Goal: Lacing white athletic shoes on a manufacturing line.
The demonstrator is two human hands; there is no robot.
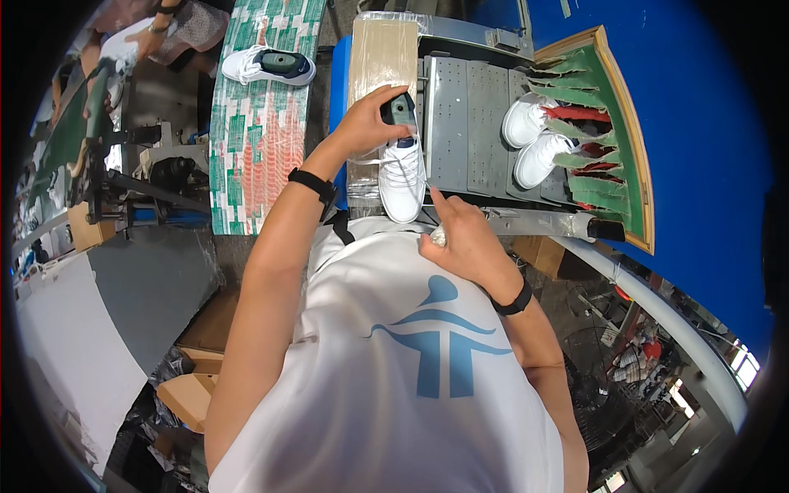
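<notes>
A white lace-up sneaker [403, 182] lies toe toward me on the brown-covered board [383, 51], its toe reaching past the near edge. Inside its opening sits a dark green shoe last [400, 108]. My left hand [366, 123] is closed round the heel end, thumb on one side and fingers at the top. Right of the toe is my right hand [467, 237], index finger stretched toward the shoe's side. A small whitish wad [438, 236], perhaps cloth, is tucked in its curled fingers. Whether the fingertip touches the shoe is unclear.
Another white sneaker [269, 64] with a last lies on the taped green-and-red surface at left. Two white sneakers [536, 140] sit on the grey slatted conveyor [472, 123], by a wood-framed opening with torn green strips [588, 123]. At far left another person's arm [156, 33] shows.
</notes>
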